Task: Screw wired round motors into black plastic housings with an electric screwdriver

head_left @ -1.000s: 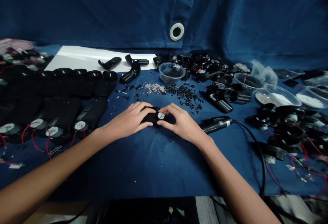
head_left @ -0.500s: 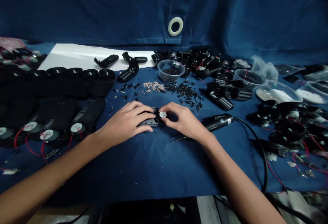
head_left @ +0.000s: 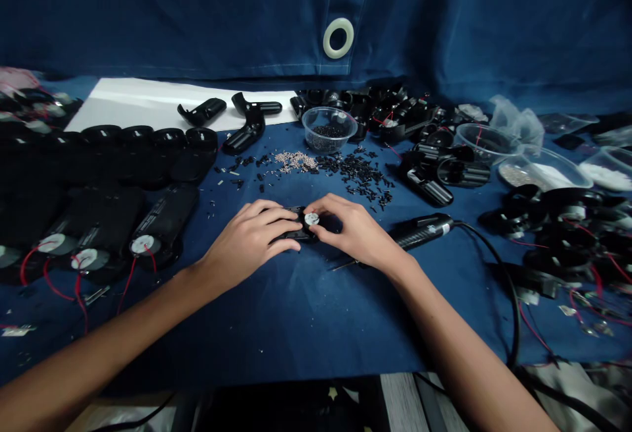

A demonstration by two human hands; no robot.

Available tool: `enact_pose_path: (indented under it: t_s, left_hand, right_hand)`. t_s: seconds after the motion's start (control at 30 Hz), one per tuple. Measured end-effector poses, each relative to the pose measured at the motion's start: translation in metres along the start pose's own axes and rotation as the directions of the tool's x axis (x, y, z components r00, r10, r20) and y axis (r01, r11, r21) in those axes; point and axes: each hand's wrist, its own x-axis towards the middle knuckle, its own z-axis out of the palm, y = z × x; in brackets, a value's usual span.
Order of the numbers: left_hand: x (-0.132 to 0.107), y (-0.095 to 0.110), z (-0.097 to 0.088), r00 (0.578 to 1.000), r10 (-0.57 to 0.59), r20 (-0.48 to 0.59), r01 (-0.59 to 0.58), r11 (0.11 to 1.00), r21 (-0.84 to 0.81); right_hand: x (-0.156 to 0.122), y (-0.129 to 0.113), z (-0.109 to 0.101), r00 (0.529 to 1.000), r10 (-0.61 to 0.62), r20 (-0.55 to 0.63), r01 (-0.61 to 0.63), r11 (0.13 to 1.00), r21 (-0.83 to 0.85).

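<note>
Black plastic casing (head_left: 295,235) is lying on the blue-covered table (head_left: 276,326) between both hands, the left hand (head_left: 249,238) curling its fingers (head_left: 270,210) over it to steady it while the right hand (head_left: 353,231) is pinching its white disc (head_left: 311,219) in a narrow grip.

blue cloth worktop (head_left: 257,333), loose black pins (head_left: 358,174), clear plastic bowl (head_left: 328,129), black wired housings (head_left: 162,221), corded screwdriver (head_left: 422,232)
</note>
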Motion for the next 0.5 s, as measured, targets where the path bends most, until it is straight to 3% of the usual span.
enact_pose_path:
  t_s: [0.13, 0.33, 0.5]
  left_hand:
    - [-0.005, 0.004, -0.005, 0.998, -0.040, -0.046, 0.040, 0.999, 0.007]
    - [-0.012, 0.012, -0.005, 0.997, -0.082, -0.010, 0.082, 0.996, 0.025]
    - [-0.008, 0.008, -0.006, 0.998, -0.051, 0.034, 0.051, 0.998, 0.022]
  right_hand:
    - [-0.001, -0.001, 0.000, 1.000, 0.012, 0.004, -0.012, 1.000, -0.006]
    - [-0.003, -0.001, 0.000, 1.000, 0.013, 0.001, -0.013, 1.000, -0.008]
    - [-0.002, 0.000, 0.000, 1.000, 0.007, -0.005, -0.008, 1.000, -0.014]
